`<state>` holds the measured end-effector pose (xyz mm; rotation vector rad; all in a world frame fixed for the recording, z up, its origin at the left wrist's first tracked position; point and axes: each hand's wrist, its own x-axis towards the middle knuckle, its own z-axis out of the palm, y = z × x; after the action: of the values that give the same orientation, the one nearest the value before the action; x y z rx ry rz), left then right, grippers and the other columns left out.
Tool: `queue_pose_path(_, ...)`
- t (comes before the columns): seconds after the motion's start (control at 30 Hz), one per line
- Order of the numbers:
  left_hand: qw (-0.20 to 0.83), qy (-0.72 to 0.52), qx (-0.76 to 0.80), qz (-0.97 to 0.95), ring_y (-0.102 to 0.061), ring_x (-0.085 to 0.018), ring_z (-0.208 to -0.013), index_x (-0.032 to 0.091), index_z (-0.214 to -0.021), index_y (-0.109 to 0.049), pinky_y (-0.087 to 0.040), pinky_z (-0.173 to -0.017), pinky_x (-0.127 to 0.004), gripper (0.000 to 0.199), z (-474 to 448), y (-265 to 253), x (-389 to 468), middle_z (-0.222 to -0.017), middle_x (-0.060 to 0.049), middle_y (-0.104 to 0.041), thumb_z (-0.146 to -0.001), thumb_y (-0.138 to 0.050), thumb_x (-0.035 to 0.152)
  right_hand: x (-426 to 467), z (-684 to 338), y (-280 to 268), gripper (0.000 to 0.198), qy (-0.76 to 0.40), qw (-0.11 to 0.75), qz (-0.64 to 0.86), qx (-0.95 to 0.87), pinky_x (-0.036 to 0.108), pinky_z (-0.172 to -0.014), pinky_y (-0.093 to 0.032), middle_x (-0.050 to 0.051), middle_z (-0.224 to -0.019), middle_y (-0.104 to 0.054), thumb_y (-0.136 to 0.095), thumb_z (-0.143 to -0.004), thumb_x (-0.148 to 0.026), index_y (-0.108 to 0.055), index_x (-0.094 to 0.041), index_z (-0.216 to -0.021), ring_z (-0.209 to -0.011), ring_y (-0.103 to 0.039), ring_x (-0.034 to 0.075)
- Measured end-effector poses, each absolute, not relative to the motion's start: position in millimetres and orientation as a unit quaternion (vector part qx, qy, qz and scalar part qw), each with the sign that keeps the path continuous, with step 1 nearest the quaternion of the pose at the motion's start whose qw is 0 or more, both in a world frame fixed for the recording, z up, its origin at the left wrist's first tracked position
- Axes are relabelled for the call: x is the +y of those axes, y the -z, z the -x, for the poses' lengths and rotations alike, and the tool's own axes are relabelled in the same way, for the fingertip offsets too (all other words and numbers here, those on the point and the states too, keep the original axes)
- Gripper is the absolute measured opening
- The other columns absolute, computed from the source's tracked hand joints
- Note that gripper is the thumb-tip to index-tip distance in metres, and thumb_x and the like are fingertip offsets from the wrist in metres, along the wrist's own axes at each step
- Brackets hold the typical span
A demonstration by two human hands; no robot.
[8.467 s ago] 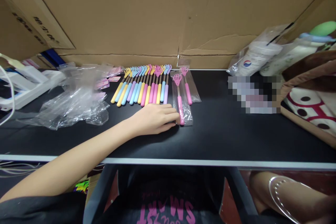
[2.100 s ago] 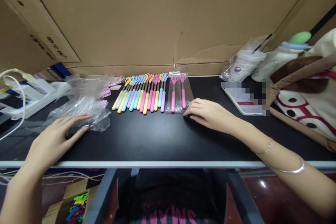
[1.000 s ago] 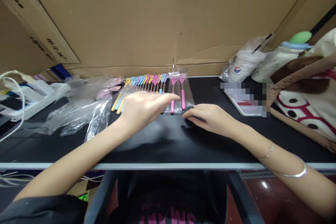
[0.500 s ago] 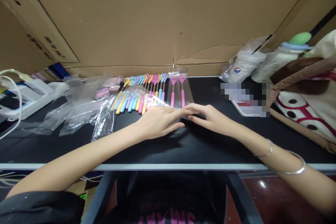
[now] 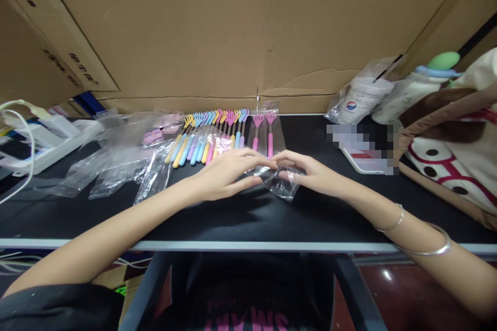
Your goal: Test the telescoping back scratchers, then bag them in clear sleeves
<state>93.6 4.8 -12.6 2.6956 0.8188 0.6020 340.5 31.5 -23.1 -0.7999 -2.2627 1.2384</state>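
Observation:
Two pink back scratchers (image 5: 270, 139) lie side by side in clear plastic bags on the black desk. My left hand (image 5: 233, 170) is over the near end of one clear bag (image 5: 279, 186), fingers stretched out and thumb apart. From the other side, my right hand (image 5: 305, 168) reaches over the same bag, its fingers bent a little and apart from the thumb. The fingertips of both hands nearly meet. Left of them is a row of several back scratchers (image 5: 200, 145) with yellow, blue, purple and pink handles, partly under plastic and my left hand.
Flat clear bags (image 5: 120, 160) and small pink packets (image 5: 153, 136) lie to the left, beside a white power strip (image 5: 50, 150) with cables. A phone (image 5: 363, 160), a bagged cup (image 5: 361, 98), a bottle (image 5: 427, 80) and a cloth bag (image 5: 466, 150) are at right. Cardboard (image 5: 186, 26) stands behind.
My left hand has shifted slightly left and away from the right hand. The near end of the clear bag now shows below the fingers. My right hand has barely moved.

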Motion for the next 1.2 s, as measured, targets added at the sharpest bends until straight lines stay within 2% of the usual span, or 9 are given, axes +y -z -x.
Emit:
queue_pose_path(0.1, 0.043, -0.230, 0.335, -0.913, -0.055, -0.021, -0.114, 0.025, -0.128, -0.053, -0.043, -0.096, -0.035, 0.036, -76.9, 2.1, 11.7, -0.125, -0.005, -0.061, -0.097, -0.040, 0.037, 32.4, -342.0, 22.0, 0.033, -0.443, 0.249, 0.305, -0.805, 0.035, -0.093, -0.047, 0.010, -0.117, -0.064, -0.057, -0.087, -0.040, -0.056, -0.018, -0.112, -0.111, -0.060, 0.021)
queue_pose_path(0.17, -0.009, -0.235, 0.394, -0.888, -0.052, -0.022, -0.119, 0.024, -0.130, -0.051, -0.042, -0.099, -0.038, 0.039, -56.4, -0.9, 20.6, -0.130, -0.005, -0.059, -0.096, -0.041, 0.040, 33.2, -343.1, 21.0, 0.034, -0.430, 0.264, 0.316, -0.803, 0.035, -0.094, -0.047, 0.010, -0.118, -0.064, -0.058, -0.086, -0.040, -0.057, -0.018, -0.111, -0.112, -0.060, 0.022)
queue_pose_path(0.3, -0.055, -0.166, 0.489, -0.855, -0.038, -0.027, -0.134, 0.017, -0.136, -0.042, -0.030, -0.110, -0.046, 0.054, -1.5, 7.4, 39.8, -0.149, -0.012, -0.038, -0.094, -0.038, 0.050, 35.5, -344.5, 20.9, 0.036, -0.407, 0.294, 0.329, -0.800, 0.035, -0.091, -0.048, 0.011, -0.118, -0.064, -0.058, -0.086, -0.042, -0.057, -0.018, -0.113, -0.110, -0.061, 0.022)
queue_pose_path(0.43, -0.031, -0.083, 0.552, -0.829, -0.044, -0.029, -0.129, 0.016, -0.137, -0.040, -0.034, -0.106, -0.046, 0.060, 43.3, 22.2, 44.1, -0.141, -0.014, -0.047, -0.093, -0.033, 0.056, 37.2, -344.9, 22.4, 0.037, -0.404, 0.309, 0.342, -0.790, 0.034, -0.085, -0.050, 0.010, -0.117, -0.065, -0.058, -0.085, -0.046, -0.058, -0.020, -0.112, -0.106, -0.062, 0.022)
queue_pose_path(0.57, -0.021, -0.032, 0.566, -0.823, -0.045, -0.029, -0.128, 0.017, -0.135, -0.044, -0.036, -0.104, -0.044, 0.055, 59.3, 23.3, 31.7, -0.140, -0.012, -0.050, -0.096, -0.028, 0.053, 38.1, -345.6, 23.3, 0.036, -0.398, 0.325, 0.345, -0.786, 0.035, -0.087, -0.050, 0.010, -0.116, -0.066, -0.059, -0.085, -0.046, -0.059, -0.019, -0.110, -0.105, -0.063, 0.022)
queue_pose_path(0.77, -0.093, -0.015, 0.612, -0.785, -0.057, -0.029, -0.109, 0.024, -0.126, -0.053, -0.044, -0.086, -0.039, 0.046, 64.5, 13.9, 14.7, -0.126, -0.007, -0.062, -0.097, -0.030, 0.051, 38.3, -347.8, 22.9, 0.033, -0.382, 0.324, 0.334, -0.798, 0.035, -0.086, -0.050, 0.010, -0.114, -0.066, -0.058, -0.087, -0.042, -0.057, -0.019, -0.111, -0.104, -0.063, 0.022)
queue_pose_path(1.0, -0.136, 0.005, 0.633, -0.762, -0.060, -0.026, -0.102, 0.030, -0.125, -0.053, -0.043, -0.081, -0.035, 0.045, 84.9, 20.9, 9.2, -0.114, -0.003, -0.066, -0.094, -0.034, 0.058, 37.3, -347.7, 20.8, 0.033, -0.367, 0.326, 0.334, -0.805, 0.037, -0.091, -0.049, 0.010, -0.115, -0.065, -0.057, -0.087, -0.043, -0.058, -0.020, -0.110, -0.105, -0.063, 0.022)
queue_pose_path(1.13, -0.148, 0.003, 0.630, -0.762, -0.058, -0.028, -0.104, 0.028, -0.128, -0.050, -0.040, -0.085, -0.037, 0.047, 89.8, 20.9, 6.0, -0.116, -0.005, -0.065, -0.094, -0.034, 0.057, 36.7, -348.4, 21.3, 0.032, -0.359, 0.324, 0.323, -0.813, 0.037, -0.093, -0.049, 0.009, -0.115, -0.065, -0.058, -0.088, -0.041, -0.058, -0.020, -0.112, -0.105, -0.063, 0.021)
queue_pose_path(1.2, -0.150, -0.005, 0.636, -0.757, -0.058, -0.028, -0.101, 0.027, -0.123, -0.053, -0.039, -0.083, -0.036, 0.044, 91.7, 20.5, 6.2, -0.109, -0.005, -0.066, -0.094, -0.034, 0.054, 35.9, -348.5, 20.6, 0.032, -0.349, 0.324, 0.322, -0.818, 0.037, -0.094, -0.048, 0.009, -0.116, -0.065, -0.058, -0.088, -0.040, -0.057, -0.021, -0.113, -0.105, -0.063, 0.021)
